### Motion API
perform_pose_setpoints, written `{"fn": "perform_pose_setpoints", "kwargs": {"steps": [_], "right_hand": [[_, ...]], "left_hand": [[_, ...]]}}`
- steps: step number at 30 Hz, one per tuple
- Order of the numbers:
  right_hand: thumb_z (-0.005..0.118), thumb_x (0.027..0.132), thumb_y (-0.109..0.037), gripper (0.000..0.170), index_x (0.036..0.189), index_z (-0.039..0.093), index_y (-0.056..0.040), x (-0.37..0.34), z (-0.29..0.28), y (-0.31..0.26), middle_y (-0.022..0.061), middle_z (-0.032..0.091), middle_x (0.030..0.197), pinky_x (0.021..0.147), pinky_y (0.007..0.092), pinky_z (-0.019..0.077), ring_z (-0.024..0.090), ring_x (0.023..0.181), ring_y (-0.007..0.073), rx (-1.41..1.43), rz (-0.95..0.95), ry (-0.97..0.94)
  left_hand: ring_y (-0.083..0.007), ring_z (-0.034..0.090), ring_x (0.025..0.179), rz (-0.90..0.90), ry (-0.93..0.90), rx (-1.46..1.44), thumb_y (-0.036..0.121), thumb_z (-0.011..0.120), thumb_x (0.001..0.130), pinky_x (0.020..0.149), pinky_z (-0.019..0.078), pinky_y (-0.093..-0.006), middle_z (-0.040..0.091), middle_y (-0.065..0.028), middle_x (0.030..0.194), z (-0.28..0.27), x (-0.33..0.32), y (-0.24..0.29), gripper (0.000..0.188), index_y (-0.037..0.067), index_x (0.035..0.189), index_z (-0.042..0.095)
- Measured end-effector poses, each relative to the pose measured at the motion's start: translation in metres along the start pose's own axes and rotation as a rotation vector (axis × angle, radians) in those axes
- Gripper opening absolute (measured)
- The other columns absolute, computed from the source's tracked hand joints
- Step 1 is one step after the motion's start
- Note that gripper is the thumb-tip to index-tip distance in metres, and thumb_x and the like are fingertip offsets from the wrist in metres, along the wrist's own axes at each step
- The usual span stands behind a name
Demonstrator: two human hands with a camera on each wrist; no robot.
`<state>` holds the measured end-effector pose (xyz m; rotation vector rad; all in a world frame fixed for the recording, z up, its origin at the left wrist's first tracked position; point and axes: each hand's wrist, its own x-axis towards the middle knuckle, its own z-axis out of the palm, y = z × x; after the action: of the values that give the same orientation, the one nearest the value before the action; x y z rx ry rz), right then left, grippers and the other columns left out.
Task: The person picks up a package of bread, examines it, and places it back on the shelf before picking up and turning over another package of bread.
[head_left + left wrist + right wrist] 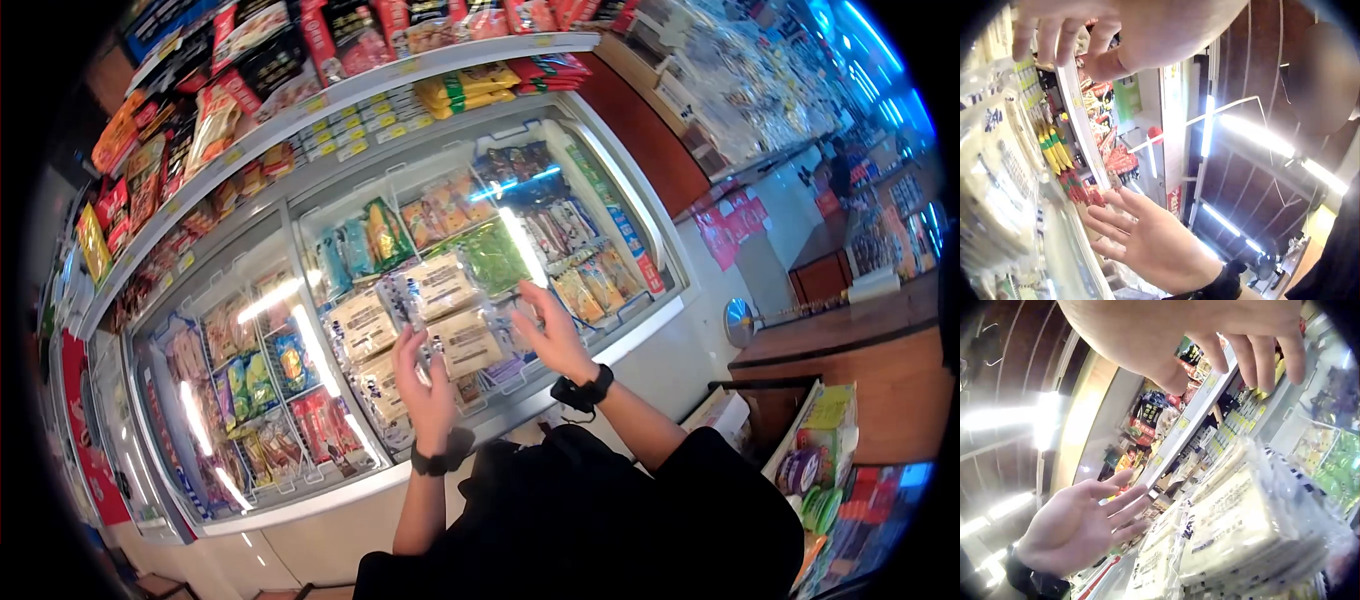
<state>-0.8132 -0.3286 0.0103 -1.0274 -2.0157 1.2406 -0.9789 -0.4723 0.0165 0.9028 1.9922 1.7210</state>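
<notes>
Both hands hover palm to palm over an open chest freezer [640,322]. My left hand [428,400] has its fingers extended and holds nothing. Opposite it, my right hand [552,335] also has spread fingers and an empty palm. Between and just beyond them lie clear plastic packs of pale, flat food [465,342], with dark printing on the wrap. In the right wrist view the stacked packs [1229,519] sit below the right fingers [1260,359]. The left wrist view shows the right palm [1160,244] facing the left hand [1129,31].
Wire dividers split the freezer, with a green bag [490,255] and colourful packets [310,420] in its sections. A shelf [330,95] of red and black bags runs above the back. At right stand a box of goods [820,440] and a wooden counter [880,350].
</notes>
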Motion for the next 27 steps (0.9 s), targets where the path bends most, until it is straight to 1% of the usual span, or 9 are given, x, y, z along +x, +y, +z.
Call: {"fn": "perform_pose_setpoints", "kwargs": {"steps": [1, 4, 6, 8, 15, 19, 22, 23, 27], "right_hand": [[0.063, 0.095, -0.024, 0.05, 0.135, 0.047, 0.0003, -0.014, -0.006, 0.006, 0.0193, 0.06, 0.125, 0.093, 0.0357, 0.0476, 0.061, 0.112, 0.0286, 0.026, -0.056, 0.1], [0.062, 0.096, -0.024, 0.044, 0.132, 0.052, -0.0008, -0.057, -0.045, 0.002, 0.0149, 0.068, 0.111, 0.086, 0.0338, 0.0505, 0.066, 0.101, 0.0225, 0.076, 0.055, 0.09], [0.061, 0.096, -0.024, 0.038, 0.127, 0.056, -0.0016, -0.084, -0.063, 0.019, 0.0126, 0.07, 0.102, 0.081, 0.0323, 0.0518, 0.068, 0.093, 0.0205, 0.107, 0.112, 0.099], [0.06, 0.096, -0.023, 0.034, 0.123, 0.06, -0.0022, -0.11, -0.084, 0.029, 0.0114, 0.071, 0.097, 0.077, 0.0311, 0.0525, 0.069, 0.087, 0.0192, 0.139, 0.151, 0.132], [0.06, 0.097, -0.024, 0.031, 0.118, 0.062, -0.0013, -0.196, -0.196, 0.052, 0.0101, 0.071, 0.092, 0.072, 0.0291, 0.052, 0.066, 0.079, 0.0152, 0.164, 0.129, 0.243], [0.061, 0.097, -0.025, 0.03, 0.116, 0.063, -0.0019, -0.249, -0.264, 0.078, 0.01, 0.071, 0.091, 0.072, 0.0284, 0.0515, 0.066, 0.08, 0.0141, 0.186, 0.174, 0.384], [0.06, 0.097, -0.027, 0.03, 0.115, 0.064, -0.0042, -0.283, -0.308, 0.105, 0.0107, 0.071, 0.092, 0.073, 0.0302, 0.052, 0.067, 0.08, 0.0171, 0.19, 0.204, 0.435], [0.059, 0.097, -0.028, 0.03, 0.116, 0.064, -0.0044, -0.293, -0.321, 0.112, 0.0109, 0.071, 0.093, 0.074, 0.0308, 0.0521, 0.067, 0.081, 0.0181, 0.195, 0.202, 0.456], [0.06, 0.096, -0.027, 0.029, 0.116, 0.066, -0.0072, -0.32, -0.377, 0.12, 0.0116, 0.072, 0.091, 0.07, 0.0308, 0.0532, 0.067, 0.075, 0.018, 0.209, 0.272, 0.536]], "left_hand": [[-0.0298, 0.051, 0.124, 0.049, -0.017, -0.04, -0.001, 0.054, 0.086, 0.104, 0.0398, -0.0385, 0.055, -0.0195, 0.131, 0.002, -0.009, 0.0, 0.029, 0.0, 0.114, 0.061], [-0.0238, 0.06, 0.109, 0.005, -0.176, -0.027, 0.0, 0.056, 0.089, 0.095, 0.0458, -0.0347, 0.063, -0.0155, 0.118, 0.01, -0.04, 0.005, 0.022, 0.0, 0.11, 0.063], [-0.0175, 0.063, 0.095, -0.12, -0.231, -0.189, 0.002, 0.055, 0.093, 0.087, 0.048, -0.0294, 0.067, -0.0104, 0.104, 0.029, -0.062, 0.012, 0.015, -0.001, 0.105, 0.064], [-0.0135, 0.063, 0.089, -0.132, -0.276, -0.215, 0.003, 0.055, 0.096, 0.083, 0.0484, -0.0257, 0.067, -0.0078, 0.099, 0.057, -0.085, 0.0, 0.012, -0.001, 0.102, 0.064], [-0.0116, 0.061, 0.081, -0.092, -0.667, -0.21, -0.001, 0.052, 0.094, 0.072, 0.0491, -0.0245, 0.066, -0.0057, 0.089, 0.195, -0.152, 0.048, 0.012, 0.0, 0.096, 0.064], [-0.0105, 0.061, 0.08, -0.015, -0.848, -0.208, 0.0, 0.051, 0.095, 0.071, 0.049, -0.0238, 0.066, -0.005, 0.088, 0.275, -0.191, 0.072, 0.014, -0.001, 0.098, 0.065], [-0.0144, 0.065, 0.085, 0.059, -0.978, -0.164, 0.0, 0.051, 0.095, 0.073, 0.0525, -0.0267, 0.068, -0.0091, 0.095, 0.33, -0.222, 0.088, 0.012, -0.002, 0.1, 0.061], [-0.015, 0.065, 0.084, -0.008, -1.005, -0.167, -0.001, 0.051, 0.095, 0.076, 0.0523, -0.0265, 0.068, -0.0096, 0.095, 0.347, -0.232, 0.092, 0.012, -0.003, 0.101, 0.061], [-0.0155, 0.065, 0.084, -0.01, -1.079, -0.171, -0.003, 0.05, 0.094, 0.077, 0.0521, -0.0268, 0.068, -0.0101, 0.094, 0.406, -0.263, 0.106, 0.014, -0.003, 0.102, 0.062]]}}
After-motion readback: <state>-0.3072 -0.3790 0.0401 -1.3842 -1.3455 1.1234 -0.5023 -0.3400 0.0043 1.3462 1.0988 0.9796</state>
